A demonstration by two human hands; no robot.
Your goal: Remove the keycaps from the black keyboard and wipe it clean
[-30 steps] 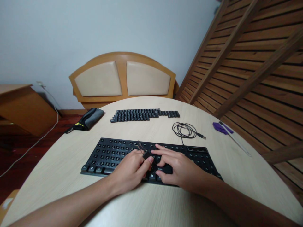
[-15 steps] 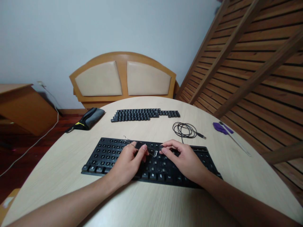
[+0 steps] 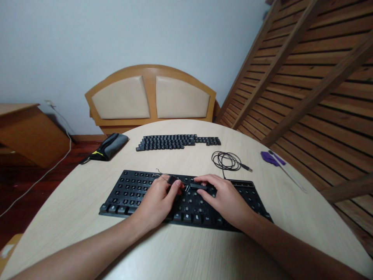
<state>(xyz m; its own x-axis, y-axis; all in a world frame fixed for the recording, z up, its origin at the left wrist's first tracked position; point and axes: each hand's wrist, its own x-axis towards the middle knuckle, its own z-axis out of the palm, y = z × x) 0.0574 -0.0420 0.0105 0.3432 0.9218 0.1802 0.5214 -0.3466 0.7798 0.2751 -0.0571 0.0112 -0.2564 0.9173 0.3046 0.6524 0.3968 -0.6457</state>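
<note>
A black keyboard (image 3: 136,186), with most of its keycaps off and switches exposed, lies before me. My left hand (image 3: 160,194) is closed round the black handle of a wire keycap puller (image 3: 171,180) over the middle of the board. The puller's thin wires stick out both ways, one end reaching toward my right hand (image 3: 223,194). Between that hand's thumb and fingers is a long black keycap (image 3: 198,187), just above the board and close to the wire ends. A row of keycaps (image 3: 186,217) still sits along the near edge.
Removed keycaps (image 3: 166,142) stand in rows at the back of the round table (image 3: 186,252). A coiled USB cable (image 3: 227,160) lies behind the keyboard. A dark pouch (image 3: 109,147) is at left; a purple cloth (image 3: 271,158) and a thin white stick-like tool (image 3: 288,173) are at right.
The long keycap now shows lengthwise between my right thumb and fingers, which have spread wider apart around it. My left hand has barely moved, with the puller tilted slightly differently.
</note>
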